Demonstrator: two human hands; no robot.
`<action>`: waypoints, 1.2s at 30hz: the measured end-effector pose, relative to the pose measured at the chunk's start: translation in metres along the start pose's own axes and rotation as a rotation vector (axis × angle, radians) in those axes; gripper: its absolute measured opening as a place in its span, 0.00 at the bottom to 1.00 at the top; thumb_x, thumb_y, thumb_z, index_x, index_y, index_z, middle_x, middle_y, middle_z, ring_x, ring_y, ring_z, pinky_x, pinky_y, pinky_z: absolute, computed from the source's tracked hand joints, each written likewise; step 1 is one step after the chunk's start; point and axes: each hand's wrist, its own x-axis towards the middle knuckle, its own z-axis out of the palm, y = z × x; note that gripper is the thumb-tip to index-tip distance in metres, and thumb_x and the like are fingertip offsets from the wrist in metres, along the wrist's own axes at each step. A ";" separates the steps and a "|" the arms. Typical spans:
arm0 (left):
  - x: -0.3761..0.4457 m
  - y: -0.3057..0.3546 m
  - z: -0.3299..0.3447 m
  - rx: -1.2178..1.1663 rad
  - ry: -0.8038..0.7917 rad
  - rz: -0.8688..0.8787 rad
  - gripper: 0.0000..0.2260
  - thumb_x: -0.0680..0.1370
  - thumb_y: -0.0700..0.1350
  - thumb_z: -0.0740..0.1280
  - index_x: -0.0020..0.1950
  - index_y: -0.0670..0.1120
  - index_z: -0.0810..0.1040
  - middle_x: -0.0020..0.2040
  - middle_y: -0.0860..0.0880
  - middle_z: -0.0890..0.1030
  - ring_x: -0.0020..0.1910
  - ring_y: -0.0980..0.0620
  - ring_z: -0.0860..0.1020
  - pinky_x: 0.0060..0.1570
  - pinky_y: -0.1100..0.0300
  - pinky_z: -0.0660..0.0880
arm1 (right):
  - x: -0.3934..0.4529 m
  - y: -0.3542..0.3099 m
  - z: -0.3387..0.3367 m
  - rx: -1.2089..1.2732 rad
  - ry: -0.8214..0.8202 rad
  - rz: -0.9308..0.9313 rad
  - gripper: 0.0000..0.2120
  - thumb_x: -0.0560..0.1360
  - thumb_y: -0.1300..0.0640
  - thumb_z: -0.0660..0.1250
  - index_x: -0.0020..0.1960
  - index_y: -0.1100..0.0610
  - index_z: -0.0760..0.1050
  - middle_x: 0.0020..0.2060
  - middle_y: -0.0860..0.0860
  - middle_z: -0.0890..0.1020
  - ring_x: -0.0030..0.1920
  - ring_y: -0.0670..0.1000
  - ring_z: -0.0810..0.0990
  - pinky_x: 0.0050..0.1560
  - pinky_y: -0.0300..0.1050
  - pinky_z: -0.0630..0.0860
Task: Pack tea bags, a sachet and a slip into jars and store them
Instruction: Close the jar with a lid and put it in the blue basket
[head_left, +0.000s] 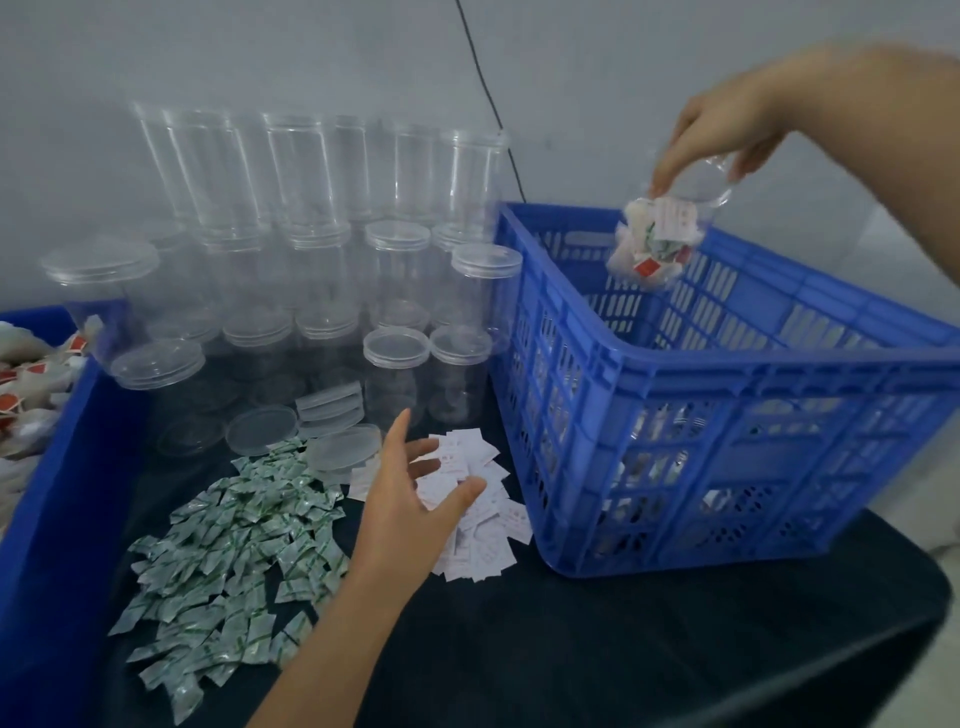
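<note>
My right hand grips the lid end of a clear jar filled with tea bags and a slip, holding it tilted above the blue crate. My left hand hovers open over the pile of white slips on the dark table, holding nothing. A heap of green-and-white sachets lies to the left of that hand. Tea bags with red tags fill a blue bin at the far left.
Several empty clear jars, some stacked and some lidded, stand against the wall behind the piles. Loose lids lie in front of them. More filled jars show through the crate's slotted wall. A black cable runs down the wall.
</note>
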 end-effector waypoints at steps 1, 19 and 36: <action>-0.001 -0.001 0.001 0.001 0.001 -0.002 0.46 0.62 0.61 0.70 0.76 0.57 0.52 0.56 0.65 0.72 0.56 0.72 0.72 0.48 0.74 0.70 | 0.003 0.004 0.009 -0.007 -0.024 0.003 0.36 0.68 0.43 0.77 0.69 0.58 0.70 0.68 0.59 0.71 0.50 0.62 0.80 0.48 0.49 0.78; 0.017 -0.017 -0.005 0.034 0.048 -0.054 0.46 0.61 0.63 0.69 0.76 0.58 0.53 0.57 0.64 0.74 0.53 0.71 0.74 0.41 0.71 0.72 | 0.066 0.016 0.157 -0.140 -0.463 0.007 0.38 0.72 0.49 0.77 0.76 0.56 0.63 0.75 0.54 0.65 0.65 0.59 0.73 0.48 0.47 0.78; 0.040 -0.032 -0.016 0.034 0.051 -0.086 0.42 0.65 0.56 0.70 0.75 0.58 0.55 0.56 0.59 0.76 0.53 0.66 0.76 0.43 0.73 0.70 | 0.102 0.006 0.186 -0.200 -0.734 -0.091 0.43 0.73 0.47 0.76 0.79 0.41 0.54 0.78 0.53 0.60 0.70 0.61 0.71 0.60 0.56 0.74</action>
